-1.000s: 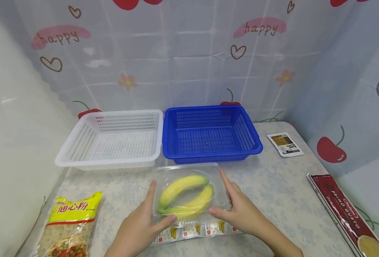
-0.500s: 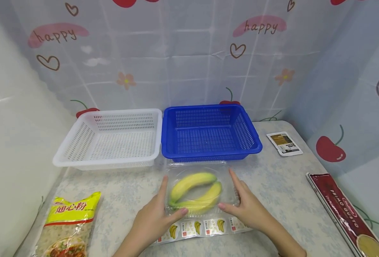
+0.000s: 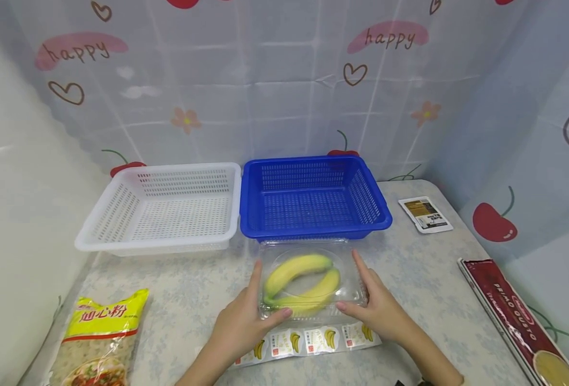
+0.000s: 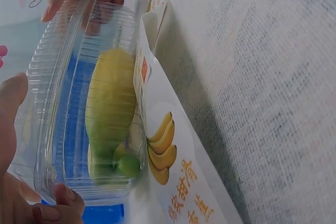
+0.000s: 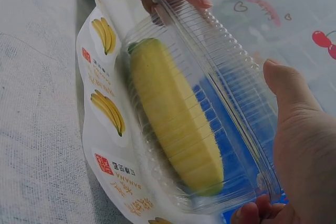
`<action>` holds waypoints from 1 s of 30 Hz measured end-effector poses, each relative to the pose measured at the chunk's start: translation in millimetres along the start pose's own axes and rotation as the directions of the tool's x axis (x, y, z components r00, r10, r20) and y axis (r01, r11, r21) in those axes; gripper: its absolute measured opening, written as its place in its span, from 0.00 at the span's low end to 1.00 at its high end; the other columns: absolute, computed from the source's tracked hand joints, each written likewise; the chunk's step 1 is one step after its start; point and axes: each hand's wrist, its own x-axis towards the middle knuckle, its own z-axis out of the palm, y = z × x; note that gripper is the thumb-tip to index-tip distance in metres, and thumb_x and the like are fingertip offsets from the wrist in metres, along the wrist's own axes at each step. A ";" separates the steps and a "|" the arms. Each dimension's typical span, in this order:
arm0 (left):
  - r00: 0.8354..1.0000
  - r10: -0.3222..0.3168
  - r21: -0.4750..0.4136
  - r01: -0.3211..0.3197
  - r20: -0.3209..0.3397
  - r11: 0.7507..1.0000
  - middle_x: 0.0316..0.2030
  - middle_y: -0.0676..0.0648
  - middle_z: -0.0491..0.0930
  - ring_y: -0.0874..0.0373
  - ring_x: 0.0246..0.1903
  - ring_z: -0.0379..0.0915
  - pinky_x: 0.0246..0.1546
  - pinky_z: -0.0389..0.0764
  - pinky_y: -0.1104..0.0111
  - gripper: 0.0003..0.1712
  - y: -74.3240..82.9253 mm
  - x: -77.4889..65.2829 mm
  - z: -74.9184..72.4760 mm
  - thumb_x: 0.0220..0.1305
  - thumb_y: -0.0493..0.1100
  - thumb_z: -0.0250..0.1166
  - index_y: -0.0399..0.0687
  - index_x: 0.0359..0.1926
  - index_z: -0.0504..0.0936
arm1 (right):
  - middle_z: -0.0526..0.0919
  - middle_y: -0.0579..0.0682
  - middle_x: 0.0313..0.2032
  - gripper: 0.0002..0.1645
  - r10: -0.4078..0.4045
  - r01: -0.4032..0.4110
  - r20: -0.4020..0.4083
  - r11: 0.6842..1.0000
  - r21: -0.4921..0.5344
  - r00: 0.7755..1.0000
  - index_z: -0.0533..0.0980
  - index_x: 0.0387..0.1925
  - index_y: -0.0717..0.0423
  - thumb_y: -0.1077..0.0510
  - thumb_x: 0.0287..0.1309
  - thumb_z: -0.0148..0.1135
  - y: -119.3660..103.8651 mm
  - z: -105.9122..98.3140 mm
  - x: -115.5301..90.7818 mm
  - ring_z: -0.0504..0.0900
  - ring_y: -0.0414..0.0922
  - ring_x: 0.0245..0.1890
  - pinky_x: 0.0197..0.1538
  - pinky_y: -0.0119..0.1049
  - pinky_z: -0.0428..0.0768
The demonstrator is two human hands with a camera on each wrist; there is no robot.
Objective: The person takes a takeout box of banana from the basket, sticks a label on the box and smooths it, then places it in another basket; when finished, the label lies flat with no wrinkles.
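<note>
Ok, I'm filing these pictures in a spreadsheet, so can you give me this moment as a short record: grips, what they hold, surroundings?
Left grip: holds the left side of the clear box
Right grip: holds the box's right side
Box contents: bananas, yellow with greenish ends
Near side of box: strip of banana labels
Beyond box: white basket on the left, blue basket on the right
Far left: pasta bag
Far right: small white packet; long red pack, nearer

Free passage: tabletop (image 3: 183, 284) between macaroni bag (image 3: 98, 338) and left hand (image 3: 241, 321), and between right hand (image 3: 383, 308) and spaghetti packet (image 3: 516, 316). Obstacle: blue plastic basket (image 3: 313, 232), standing directly beyond the clear clamshell container (image 3: 351, 279).
</note>
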 end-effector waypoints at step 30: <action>0.996 -0.082 0.057 0.084 -0.042 0.995 0.64 0.37 0.75 0.38 0.53 0.80 0.32 0.82 0.52 0.63 -8.0 -9.2 -13.6 0.51 0.80 0.61 0.75 0.78 0.36 | 0.65 0.52 0.39 0.49 0.036 -0.062 -0.104 0.964 -0.259 0.994 0.45 0.79 0.32 0.42 0.66 0.60 -7.1 -14.7 -6.6 0.59 0.39 0.21 0.20 0.31 0.67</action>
